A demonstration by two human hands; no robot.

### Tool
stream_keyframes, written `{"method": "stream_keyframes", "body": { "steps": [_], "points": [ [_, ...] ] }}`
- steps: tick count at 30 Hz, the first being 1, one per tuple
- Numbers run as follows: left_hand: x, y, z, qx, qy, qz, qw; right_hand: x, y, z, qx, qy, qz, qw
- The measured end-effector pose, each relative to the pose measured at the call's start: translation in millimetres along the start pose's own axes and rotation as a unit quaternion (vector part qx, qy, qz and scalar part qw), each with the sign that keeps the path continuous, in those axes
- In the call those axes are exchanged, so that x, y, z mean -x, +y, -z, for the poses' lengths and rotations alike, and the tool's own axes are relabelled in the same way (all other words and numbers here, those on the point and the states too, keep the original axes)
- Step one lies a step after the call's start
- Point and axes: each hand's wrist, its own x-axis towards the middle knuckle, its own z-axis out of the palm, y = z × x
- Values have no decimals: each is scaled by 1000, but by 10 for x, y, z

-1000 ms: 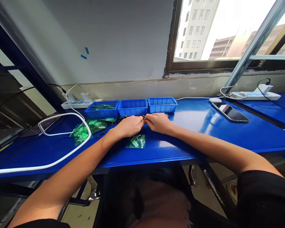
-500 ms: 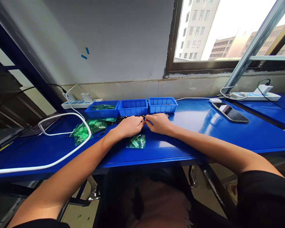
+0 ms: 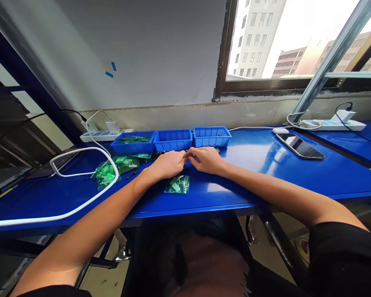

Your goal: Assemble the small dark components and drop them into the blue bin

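Observation:
My left hand [image 3: 170, 164] and my right hand [image 3: 206, 160] meet fingertip to fingertip above the blue table, in front of the blue bins. Both are closed in a pinch around something small and dark, mostly hidden by the fingers; its kind cannot be made out. Just below my left hand lies a green-tinted clear packet [image 3: 177, 185] with pale pieces inside. Several dark, thin parts [image 3: 156, 156] lie behind my left hand. More green packets [image 3: 107, 173] are heaped to the left.
Three blue bins stand along the wall: a left bin [image 3: 116, 147] holding green packets, a middle bin [image 3: 173, 145] and a right bin [image 3: 212, 141]. A thick white cable [image 3: 80, 208] loops over the left side. A phone [image 3: 299, 146] and power strips [image 3: 330, 125] lie right.
The fingertips of both hands have shifted slightly, and a bit more of the small dark thing shows between them. The packets and bins have not moved.

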Motion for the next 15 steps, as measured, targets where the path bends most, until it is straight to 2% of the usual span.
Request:
{"method": "stream_keyframes", "body": {
  "steps": [7,11,15],
  "points": [
    [6,19,23,-10,1,-7,1000,-1,-8,18,5,-16,-15,1000],
    [9,19,20,-9,2,11,1000,2,-7,15,5,-15,-10,1000],
    [8,7,7,-9,3,-1,1000,0,2,7,11,-20,-2,1000]
  ]
}}
